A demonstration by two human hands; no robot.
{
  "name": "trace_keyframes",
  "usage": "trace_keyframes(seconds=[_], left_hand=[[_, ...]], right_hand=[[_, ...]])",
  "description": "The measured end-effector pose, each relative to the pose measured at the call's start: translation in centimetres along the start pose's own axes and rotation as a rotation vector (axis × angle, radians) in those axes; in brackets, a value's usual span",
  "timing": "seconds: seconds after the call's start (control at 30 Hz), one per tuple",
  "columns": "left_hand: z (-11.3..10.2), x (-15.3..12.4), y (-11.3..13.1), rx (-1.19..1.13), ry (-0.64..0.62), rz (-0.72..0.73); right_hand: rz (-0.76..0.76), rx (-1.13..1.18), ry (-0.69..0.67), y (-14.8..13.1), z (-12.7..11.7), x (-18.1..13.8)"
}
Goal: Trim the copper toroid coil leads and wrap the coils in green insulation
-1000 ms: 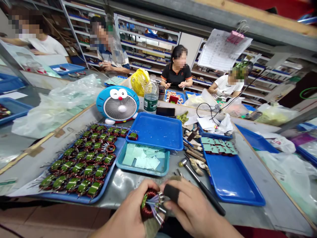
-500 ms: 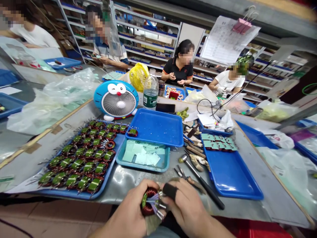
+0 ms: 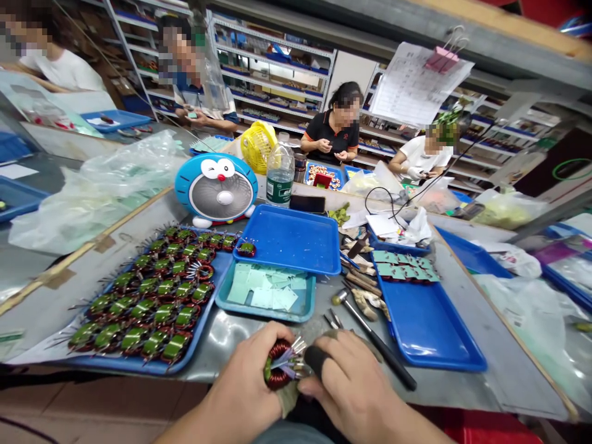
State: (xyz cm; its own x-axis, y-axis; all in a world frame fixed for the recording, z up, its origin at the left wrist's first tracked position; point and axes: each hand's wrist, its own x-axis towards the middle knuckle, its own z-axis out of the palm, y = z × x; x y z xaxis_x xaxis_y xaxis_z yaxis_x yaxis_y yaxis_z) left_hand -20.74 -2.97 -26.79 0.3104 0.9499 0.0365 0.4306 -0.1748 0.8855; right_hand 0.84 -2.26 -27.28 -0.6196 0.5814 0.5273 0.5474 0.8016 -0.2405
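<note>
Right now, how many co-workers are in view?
4: one in a white shirt at far left, one in a striped shirt left of centre, one in a black shirt at centre, one in a white top at right. Others may be hidden.

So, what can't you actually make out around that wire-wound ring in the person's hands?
Head view only:
- Far side of the wire-wound ring: hidden by the left hand.
- Wire ends: too small to see how they finish, and the right hand covers some.
- Left forearm: cut off by the bottom edge.
</note>
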Motion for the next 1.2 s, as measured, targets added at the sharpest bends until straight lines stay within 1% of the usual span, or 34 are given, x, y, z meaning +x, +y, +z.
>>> trace_keyframes(seconds=[0.13, 0.2, 0.27, 0.33, 0.37, 0.43, 0.5, 0.53, 0.57, 0.6, 0.63, 0.67, 0.7, 0.8, 0.83, 0.87, 0.9, 0.93, 0.97, 1.07, 1.1, 1.13, 1.2], left_hand=[[-0.1, -0.4, 1.0, -0.038, -0.035, -0.020], [-0.1, -0.5, 0.7, -0.065, -0.044, -0.036], [-0.1, -0.6, 0.0, -0.092, -0.037, -0.057], [0.0, -0.7, -0.9, -0.123, -0.020, -0.074], [0.1, -0.8, -1.5, -0.136, -0.007, -0.075], [0.5, -0.9, -2.6, -0.138, 0.033, -0.057], [1.0, -1.0, -3.6, -0.094, 0.101, 0.001], [1.2, -1.0, -4.1, -0.058, 0.143, 0.038], [1.5, -1.0, -4.4, -0.030, 0.176, 0.065], [1.7, -0.9, -4.7, -0.031, 0.186, 0.075], [1.8, -0.9, -4.8, -0.074, 0.168, 0.061], [1.8, -0.8, -4.8, -0.169, 0.116, 0.024], [1.7, -0.7, -4.6, -0.313, 0.029, -0.024], [0.8, -0.3, -3.7, -0.792, -0.349, -0.178], [0.3, -0.2, -3.4, -0.882, -0.448, -0.215], [-0.1, -0.1, -3.1, -0.912, -0.505, -0.236], [-0.5, 0.0, -2.7, -0.890, -0.515, -0.244], [-0.8, 0.0, -2.4, -0.829, -0.492, -0.239], [-1.1, 0.0, -2.0, -0.740, -0.451, -0.223], [-1.5, -0.1, -1.1, -0.384, -0.356, -0.165], [-1.5, -0.1, -0.8, -0.272, -0.337, -0.148], [-1.5, -0.1, -0.5, -0.179, -0.320, -0.129], [-1.4, 0.0, -0.1, -0.056, -0.295, -0.095]], right_hand=[[-0.167, 0.004, -0.130, 1.4, 0.1, -0.1], [-0.178, 0.017, -0.107, 1.6, 0.9, -0.3], [-0.114, 0.053, -0.010, 1.3, 1.8, -0.4], [0.000, 0.145, 0.059, 0.7, 2.4, -0.5], [0.070, 0.224, 0.069, 0.4, 2.6, -0.5], [0.223, 0.398, 0.042, -0.2, 2.4, -0.4], [0.331, 0.478, 0.010, -0.5, 2.0, -0.1], [0.345, 0.467, 0.003, -0.5, 1.8, 0.0], [0.328, 0.428, 0.006, -0.5, 1.5, 0.2], [0.281, 0.374, 0.020, -0.4, 1.3, 0.4], [0.217, 0.311, 0.049, -0.2, 0.9, 0.6], [0.139, 0.249, 0.073, 0.0, 0.6, 0.7], [0.056, 0.185, 0.081, 0.2, 0.2, 0.9], [-0.168, 0.045, 0.076, 0.6, -0.7, 1.1], [-0.220, 0.037, 0.079, 0.6, -0.7, 1.0], [-0.257, 0.042, 0.086, 0.7, -0.6, 0.9], [-0.266, 0.059, 0.106, 0.7, -0.5, 0.7], [-0.241, 0.097, 0.112, 0.7, -0.3, 0.5], [-0.175, 0.156, 0.099, 0.8, -0.3, 0.2], [0.140, 0.360, 0.014, 0.9, -0.7, -0.4], [0.206, 0.402, -0.021, 0.9, -1.0, -0.6], [0.230, 0.413, -0.056, 0.9, -1.3, -0.6], [0.186, 0.359, -0.091, 0.7, -1.8, -0.6]])
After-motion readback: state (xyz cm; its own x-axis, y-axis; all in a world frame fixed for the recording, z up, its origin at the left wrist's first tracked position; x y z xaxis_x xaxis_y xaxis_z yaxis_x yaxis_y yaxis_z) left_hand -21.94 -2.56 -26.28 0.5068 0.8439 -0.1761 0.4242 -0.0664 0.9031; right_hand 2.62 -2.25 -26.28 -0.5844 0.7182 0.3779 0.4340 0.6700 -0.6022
